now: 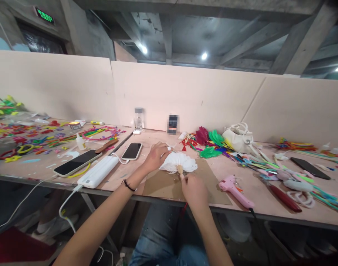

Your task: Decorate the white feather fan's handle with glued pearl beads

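Observation:
A white hand fan (182, 162), spread open with a lacy or feathery edge, is over a brown cardboard sheet (160, 186). My right hand (195, 188) is closed around the fan's light wooden handle at its lower end. At the fan's upper left edge is my left hand (157, 156), its fingers bent and drawn together by a small white bit. Whether those fingertips pinch the fan's edge or a separate piece is too small to tell. A little red tassel hangs below my right hand at the table's front edge.
To the right lies a pink glue gun (235, 190), with a red-handled tool (285, 198) beyond it. Coloured feathers (210, 142) and a white bag (238, 136) sit behind. Left are a phone (132, 151), a white power bank (98, 171) with cables and another phone (77, 162).

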Demonstrator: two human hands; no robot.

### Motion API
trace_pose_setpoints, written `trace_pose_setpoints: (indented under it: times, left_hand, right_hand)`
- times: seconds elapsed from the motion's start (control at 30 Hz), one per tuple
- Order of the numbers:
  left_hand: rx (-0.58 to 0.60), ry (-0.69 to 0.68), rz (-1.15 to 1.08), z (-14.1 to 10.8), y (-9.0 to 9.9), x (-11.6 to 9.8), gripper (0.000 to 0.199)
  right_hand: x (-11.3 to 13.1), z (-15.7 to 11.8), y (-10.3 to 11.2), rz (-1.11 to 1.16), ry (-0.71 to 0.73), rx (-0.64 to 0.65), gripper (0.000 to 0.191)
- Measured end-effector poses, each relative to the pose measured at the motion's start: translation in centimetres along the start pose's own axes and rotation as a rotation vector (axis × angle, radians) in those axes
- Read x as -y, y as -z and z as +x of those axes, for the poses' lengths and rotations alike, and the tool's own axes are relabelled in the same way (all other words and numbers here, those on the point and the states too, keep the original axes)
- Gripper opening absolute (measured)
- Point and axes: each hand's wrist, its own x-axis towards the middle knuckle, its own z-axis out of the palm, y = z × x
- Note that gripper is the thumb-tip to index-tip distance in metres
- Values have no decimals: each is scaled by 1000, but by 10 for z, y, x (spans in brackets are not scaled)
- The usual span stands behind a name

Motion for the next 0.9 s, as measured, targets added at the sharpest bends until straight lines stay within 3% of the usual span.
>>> trace_pose_setpoints:
  times: [0.2, 0.43, 0.57, 0.7, 0.9]
  left_hand:
    - [-20, -1, 2, 0, 0, -3, 28]
    - [-131, 1, -8, 2, 7, -13, 35]
    - [-227, -21, -16, -5, 12, -42, 26]
    - [-319, -21, -15, -24, 3, -79, 26]
    - [-491, 90, 7, -37, -25, -112, 31]
  right_hand:
    - [1, 7, -6, 132, -33, -109, 13]
    - [-33, 6, -2, 577, -36, -383, 21]
    - [-41, 0, -9, 932, 19, -383, 35]
    - [-42, -8, -17, 1228, 94, -307, 40]
    - [-46, -19, -19, 1370, 145, -320, 41]
